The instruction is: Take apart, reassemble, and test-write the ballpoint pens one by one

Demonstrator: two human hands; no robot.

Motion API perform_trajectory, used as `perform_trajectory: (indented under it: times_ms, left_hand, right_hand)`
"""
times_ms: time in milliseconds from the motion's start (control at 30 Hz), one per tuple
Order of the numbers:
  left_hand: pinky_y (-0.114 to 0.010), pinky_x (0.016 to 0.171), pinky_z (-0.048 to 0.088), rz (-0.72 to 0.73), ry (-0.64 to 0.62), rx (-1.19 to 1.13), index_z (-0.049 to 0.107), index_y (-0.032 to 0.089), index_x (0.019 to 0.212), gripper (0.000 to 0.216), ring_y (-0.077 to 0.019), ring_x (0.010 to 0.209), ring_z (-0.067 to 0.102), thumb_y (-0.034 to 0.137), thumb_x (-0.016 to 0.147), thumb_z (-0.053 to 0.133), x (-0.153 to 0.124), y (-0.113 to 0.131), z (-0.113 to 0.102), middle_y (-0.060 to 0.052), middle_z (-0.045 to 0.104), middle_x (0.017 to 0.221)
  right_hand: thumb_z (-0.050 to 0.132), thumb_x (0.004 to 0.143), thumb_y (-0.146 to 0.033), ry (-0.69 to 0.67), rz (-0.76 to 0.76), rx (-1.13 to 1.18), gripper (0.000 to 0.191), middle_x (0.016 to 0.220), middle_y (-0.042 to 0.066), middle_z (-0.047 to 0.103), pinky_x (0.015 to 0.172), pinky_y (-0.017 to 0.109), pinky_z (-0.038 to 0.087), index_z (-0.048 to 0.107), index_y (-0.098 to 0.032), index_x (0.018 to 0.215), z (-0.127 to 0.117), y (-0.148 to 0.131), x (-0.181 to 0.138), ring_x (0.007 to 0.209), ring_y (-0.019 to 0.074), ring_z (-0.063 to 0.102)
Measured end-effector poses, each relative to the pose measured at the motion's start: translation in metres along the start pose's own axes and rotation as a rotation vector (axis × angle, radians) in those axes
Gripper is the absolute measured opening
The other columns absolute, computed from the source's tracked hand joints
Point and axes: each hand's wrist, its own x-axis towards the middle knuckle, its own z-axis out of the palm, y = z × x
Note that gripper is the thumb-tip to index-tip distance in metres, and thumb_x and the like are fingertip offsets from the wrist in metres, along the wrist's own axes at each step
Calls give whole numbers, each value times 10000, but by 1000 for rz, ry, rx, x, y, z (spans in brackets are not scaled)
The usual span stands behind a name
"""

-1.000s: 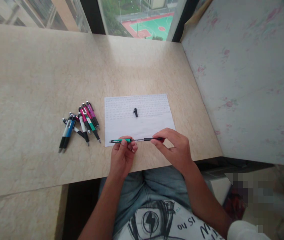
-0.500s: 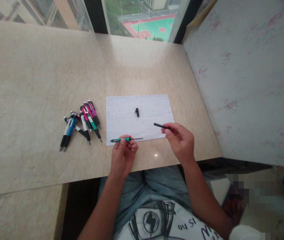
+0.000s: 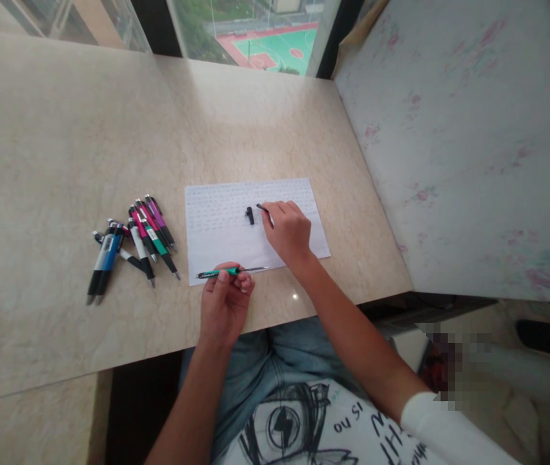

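My left hand (image 3: 226, 300) is closed around a green pen barrel (image 3: 221, 273) near the paper's front edge. From its right end a thin refill (image 3: 254, 268) sticks out, bare. Over the paper (image 3: 221, 242), my right hand (image 3: 289, 229) pinches a slim black stick-like part (image 3: 262, 207). Most of that part is hidden by the fingers. Just left of its tip lies a small black piece (image 3: 250, 216), which looks like a pen cap, on the handwritten lines.
Left of the paper lies a loose heap of click pens, among them a blue pen (image 3: 108, 261), a green pen (image 3: 160, 247) and a purple pen (image 3: 159, 219). A patterned wall panel (image 3: 449, 161) bounds the stone tabletop (image 3: 86, 142) on the right; a window is behind.
My right hand has moved forward and left over the paper with the black part, close to the small black piece. My left hand keeps its hold on the green barrel. The view has shifted slightly.
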Motion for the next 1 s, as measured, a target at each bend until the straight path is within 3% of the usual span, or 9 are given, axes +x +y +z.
perform_trajectory:
  times_ms: [133,267,400,500,567,733,1000]
  left_hand:
    - [-201,613,483,-4,-20,2,725,188,848,220,-78,640,561,356,732,807,0,0,-1,-9,642,753]
    - [-207,610,486,2,-19,6,722,184,848,217,-82,634,560,356,740,800,1,-1,-2,-11,641,742]
    - [-209,612,488,14,-22,12,719,177,848,218,-84,636,565,351,744,798,1,-1,-1,-14,646,741]
    - [-212,624,498,20,-25,28,720,179,855,211,-87,646,572,347,751,794,1,-1,0,-14,647,743]
    - [-210,625,503,28,-26,40,722,178,858,217,-89,654,579,344,743,801,2,-2,0,-16,650,748]
    - [-200,640,517,49,-12,64,729,180,868,226,-90,677,601,333,727,816,4,-5,0,-19,668,769]
    - [-173,660,514,38,-69,140,729,195,921,171,-104,757,667,255,770,781,-2,-7,2,-55,730,933]
  right_hand:
    - [558,928,-224,-3,-39,-112,164,957,106,694,744,317,451,689,-193,1021,-1,-1,-5,925,236,571]
    - [565,917,-254,-39,5,-42,194,988,96,698,768,320,454,687,-185,1050,-5,-2,-8,927,230,594]
    - [444,989,-348,-70,101,271,302,939,66,713,781,300,464,695,-181,984,-19,-3,-15,816,171,617]
    - [323,1022,-456,-238,135,620,464,833,36,714,665,257,473,690,-176,973,-41,-6,-28,681,126,610]
    - [388,1001,-471,-361,80,704,428,812,28,711,640,245,470,695,-175,962,-57,-10,-36,678,120,612]
    - [601,897,-269,-359,-140,599,136,769,12,689,648,246,470,694,-176,863,-74,-18,-47,652,112,581]
    - [579,905,-170,-349,-190,498,97,833,22,678,675,249,497,673,-189,892,-72,-9,-52,726,127,595]
